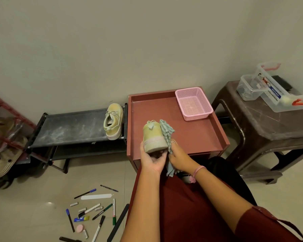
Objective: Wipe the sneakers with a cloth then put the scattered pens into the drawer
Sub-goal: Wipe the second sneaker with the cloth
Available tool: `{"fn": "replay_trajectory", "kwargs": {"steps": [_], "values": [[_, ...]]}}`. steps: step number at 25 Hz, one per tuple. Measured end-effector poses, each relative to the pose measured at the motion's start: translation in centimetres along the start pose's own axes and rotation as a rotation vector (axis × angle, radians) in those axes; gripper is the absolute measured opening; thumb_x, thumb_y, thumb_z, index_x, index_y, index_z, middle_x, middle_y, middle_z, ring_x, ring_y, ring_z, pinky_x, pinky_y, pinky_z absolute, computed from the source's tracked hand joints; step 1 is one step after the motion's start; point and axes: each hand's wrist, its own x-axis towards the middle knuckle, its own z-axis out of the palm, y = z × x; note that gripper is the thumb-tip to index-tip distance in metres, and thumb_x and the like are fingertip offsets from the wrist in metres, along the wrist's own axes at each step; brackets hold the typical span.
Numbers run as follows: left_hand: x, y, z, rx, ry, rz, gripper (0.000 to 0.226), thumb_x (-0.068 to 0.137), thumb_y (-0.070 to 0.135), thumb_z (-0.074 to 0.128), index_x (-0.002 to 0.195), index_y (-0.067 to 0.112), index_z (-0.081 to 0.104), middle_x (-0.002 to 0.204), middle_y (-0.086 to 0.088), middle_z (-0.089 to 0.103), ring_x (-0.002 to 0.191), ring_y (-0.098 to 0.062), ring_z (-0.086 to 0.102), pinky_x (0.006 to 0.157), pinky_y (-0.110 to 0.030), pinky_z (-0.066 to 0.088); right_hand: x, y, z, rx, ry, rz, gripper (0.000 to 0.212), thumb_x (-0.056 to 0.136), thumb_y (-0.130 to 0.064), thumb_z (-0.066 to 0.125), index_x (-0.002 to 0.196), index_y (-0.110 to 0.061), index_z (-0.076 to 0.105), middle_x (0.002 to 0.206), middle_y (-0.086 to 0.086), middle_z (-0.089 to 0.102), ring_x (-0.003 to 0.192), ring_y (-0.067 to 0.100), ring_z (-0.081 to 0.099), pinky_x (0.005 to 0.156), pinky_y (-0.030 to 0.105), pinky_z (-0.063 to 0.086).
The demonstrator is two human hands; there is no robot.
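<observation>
Our left hand [151, 158] grips the sneaker [153, 137] over the red cabinet [196, 131], right hand [177, 154] clutching the cloth [167, 135] against it; hard rubbing could twist it loose onto the pens [94, 209]

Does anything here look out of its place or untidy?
Yes. Pens and markers lie scattered on the floor instead of in a drawer, and the black shoe rack looks dusty with whitish smears.
</observation>
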Motion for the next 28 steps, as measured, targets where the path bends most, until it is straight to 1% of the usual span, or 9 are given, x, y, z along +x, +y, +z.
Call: {"fn": "replay_trajectory", "kwargs": {"steps": [3,6,9,12,17,20,23,25,28], "values": [[0.3,1.0,-0.6,0.27,0.124,0.223,0.05,0.097,0.041,0.048,0.139,0.014,0.041,0.132,-0.012,0.051,0.124,-0.031,0.049,0.109,-0.051,0.035,0.0,-1.7,0.4,0.058,0.002,-0.023,0.078,0.08,0.014,0.035,0.15,-0.008,0.011,0.155,0.006,0.019,0.144,0.015,0.017,0.12,0.035,0.015],[0.4,1.6,-1.1,0.504,0.05,0.447,0.052,0.097,0.052,0.041,0.143,0.027,0.041,0.137,-0.002,0.054,0.123,-0.021,0.053,0.109,-0.044,0.038,-0.4,-3.5,1.1,0.071,0.057,-0.101,0.084,0.078,0.017,0.033,0.151,-0.018,0.01,0.159,0.001,0.01,0.146,0.01,0.007,0.121,0.031,0.009],[0.1,2.4,-1.2,0.816,-0.106,0.487,0.063,0.085,0.071,0.045,0.133,0.032,0.053,0.129,0.006,0.062,0.12,-0.013,0.056,0.109,-0.042,0.04,-0.7,-4.9,1.4,-0.103,0.096,-0.195,0.093,0.075,0.022,0.032,0.148,-0.032,0.009,0.158,-0.012,0.005,0.146,0.007,-0.003,0.117,0.02,0.002],[-0.3,3.7,-1.4,0.916,-0.175,0.457,0.072,0.073,0.079,0.044,0.128,0.034,0.058,0.122,0.009,0.066,0.116,-0.011,0.059,0.106,-0.041,0.043,-0.5,-5.5,2.1,-0.365,0.091,-0.349,0.095,0.073,0.023,0.037,0.149,-0.028,0.011,0.156,-0.017,0.005,0.147,0.011,-0.007,0.114,0.016,-0.004],[-0.6,4.2,-2.4,0.86,-0.215,0.485,0.063,0.076,0.059,0.054,0.132,0.029,0.051,0.129,0.001,0.062,0.119,-0.014,0.058,0.096,-0.032,0.048,0.4,-4.3,2.8,-0.127,0.073,-0.253,0.09,0.075,0.021,0.034,0.149,-0.025,0.014,0.156,-0.012,0.011,0.146,0.008,0.004,0.119,0.025,0.008],[-0.5,5.0,-3.2,0.806,-0.227,0.419,0.08,0.069,0.04,0.075,0.141,0.026,0.043,0.13,-0.008,0.06,0.118,-0.024,0.06,0.098,-0.045,0.05,1.8,-3.0,2.5,-0.02,-0.032,-0.026,0.081,0.076,0.016,0.035,0.15,-0.008,0.013,0.156,0.005,0.017,0.146,0.019,0.012,0.119,0.026,0.012],[-0.5,6.2,-3.0,0.917,-0.163,0.392,0.085,0.064,0.038,0.085,0.138,0.023,0.046,0.124,-0.009,0.063,0.11,-0.025,0.064,0.093,-0.046,0.053,2.9,-4.2,1.3,0.01,-0.119,0.063,0.076,0.079,0.018,0.036,0.148,-0.007,0.017,0.152,0.007,0.025,0.142,0.017,0.021,0.11,0.013,0.016],[-0.6,7.2,-2.8,1.037,-0.15,0.399,0.073,0.067,0.036,0.084,0.131,0.02,0.053,0.115,-0.008,0.068,0.101,-0.024,0.068,0.088,-0.046,0.055,3.1,-5.8,1.2,0.014,-0.135,-0.021,0.077,0.081,0.018,0.034,0.149,-0.01,0.012,0.156,0.004,0.016,0.143,0.012,0.013,0.108,0.009,0.009],[-1.0,8.8,-2.1,1.304,-0.129,0.445,0.031,0.08,0.017,0.07,0.11,0.017,0.063,0.096,-0.004,0.072,0.088,-0.02,0.07,0.074,-0.033,0.058,2.6,-6.9,2.2,-0.12,-0.126,-0.231,0.087,0.077,0.022,0.032,0.15,-0.02,0.011,0.159,-0.005,0.001,0.145,0.008,-0.005,0.115,0.019,0.001]]}}
